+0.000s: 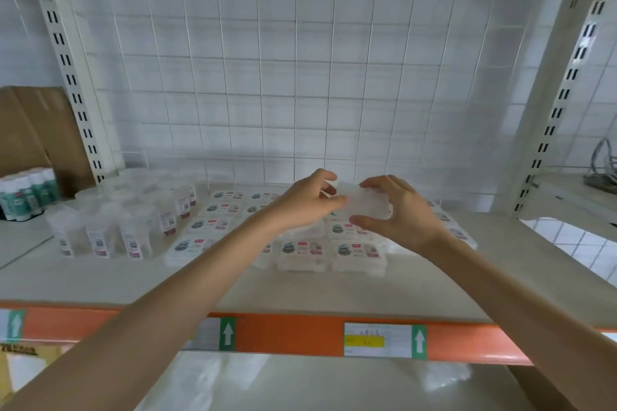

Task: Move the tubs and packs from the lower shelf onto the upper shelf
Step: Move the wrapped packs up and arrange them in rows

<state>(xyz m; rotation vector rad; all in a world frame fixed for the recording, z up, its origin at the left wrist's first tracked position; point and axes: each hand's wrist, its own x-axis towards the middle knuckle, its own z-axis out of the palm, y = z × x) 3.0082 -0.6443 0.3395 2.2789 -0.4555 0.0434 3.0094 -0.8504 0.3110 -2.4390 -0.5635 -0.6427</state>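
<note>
Both hands up over the upper shelf [300,290]. One pack [365,205], pale and see-through, is held between them in mid-air, above the back rows of packs [302,252] already lying flat on the shelf.

L hand [305,207]: fingers curled, pinching the pack's left end, thumb tip [337,202] on the near face and the other fingers over the top edge.

R hand [402,215]: also gripping. Fingers [379,183] hook over the top right, thumb under the bottom edge, so the pack sits framed between thumb and fingers on both sides. It's roughly upright, face toward the camera and not touching the shelf. Motion blur, so no label detail.

Left of the flat packs, w/ a small gap, a cluster of clear tubs [117,223] stands upright.

Below the orange rail [293,334], the lower shelf [317,387] shows a few blurry pale wrapped items [207,377]; can't tell what exactly.

Far left, off this bay: green-label bottles [26,193] in front of cardboard [33,130].
</note>
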